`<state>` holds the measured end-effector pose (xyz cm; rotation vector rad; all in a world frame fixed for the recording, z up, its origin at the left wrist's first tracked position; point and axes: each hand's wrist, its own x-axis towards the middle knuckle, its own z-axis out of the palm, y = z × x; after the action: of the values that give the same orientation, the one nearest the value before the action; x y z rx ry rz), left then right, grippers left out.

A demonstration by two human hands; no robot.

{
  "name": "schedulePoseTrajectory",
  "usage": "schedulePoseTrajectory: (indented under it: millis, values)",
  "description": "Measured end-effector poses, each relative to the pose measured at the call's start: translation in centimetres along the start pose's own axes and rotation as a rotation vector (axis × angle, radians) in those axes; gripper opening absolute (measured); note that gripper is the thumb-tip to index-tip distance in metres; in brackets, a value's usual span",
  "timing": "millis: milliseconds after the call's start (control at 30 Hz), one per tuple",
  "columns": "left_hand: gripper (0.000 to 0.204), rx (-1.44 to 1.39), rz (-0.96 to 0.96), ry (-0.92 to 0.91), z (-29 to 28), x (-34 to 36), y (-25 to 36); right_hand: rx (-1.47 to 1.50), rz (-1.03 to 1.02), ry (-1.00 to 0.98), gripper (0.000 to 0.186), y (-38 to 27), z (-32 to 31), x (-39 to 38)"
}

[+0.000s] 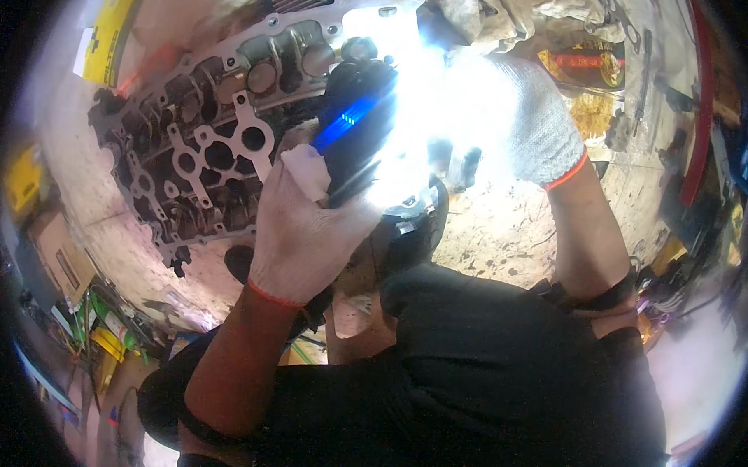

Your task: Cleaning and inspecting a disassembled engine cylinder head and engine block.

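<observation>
Left hand (300,231) grip clamped on black torch (357,130), yellow package (109,35) far left; right hand (518,123) grip unclear.

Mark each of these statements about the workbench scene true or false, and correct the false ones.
1. Both hands wear white knit gloves with red cuffs. True: left hand, right hand.
2. The left hand holds a black tool with a blue light strip. True: the black tool is in its grip.
3. The metal engine part lies right of the right hand. False: the metal engine part lies to the left.
4. The person wears a white shirt. False: the shirt is black.
</observation>
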<state>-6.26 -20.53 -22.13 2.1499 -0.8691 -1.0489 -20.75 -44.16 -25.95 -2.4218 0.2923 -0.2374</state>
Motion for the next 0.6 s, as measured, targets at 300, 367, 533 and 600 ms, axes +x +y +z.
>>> schedulePoseTrajectory:
  millis: [300, 367, 533, 600]
  values:
    - [0.02, -0.127, 0.009, 0.0, -0.1, 0.3, 1.5, 0.027, 0.156, 0.02, 0.018, -1.6, 0.3, -0.3]
    - [0.019, -0.115, 0.012, 0.0, 0.0, 0.2, 1.4, 0.041, 0.24, 0.034, 0.019, -2.0, 0.6, -0.6]
    - [0.018, -0.153, 0.041, 0.015, 0.3, 0.0, 0.3, -0.01, 0.206, 0.109, 0.02, -2.1, 1.4, -1.0]
    - [0.016, -0.122, 0.059, 0.008, 0.3, 0.0, 0.5, -0.045, 0.187, 0.116, 0.02, -2.2, 1.3, -1.0]
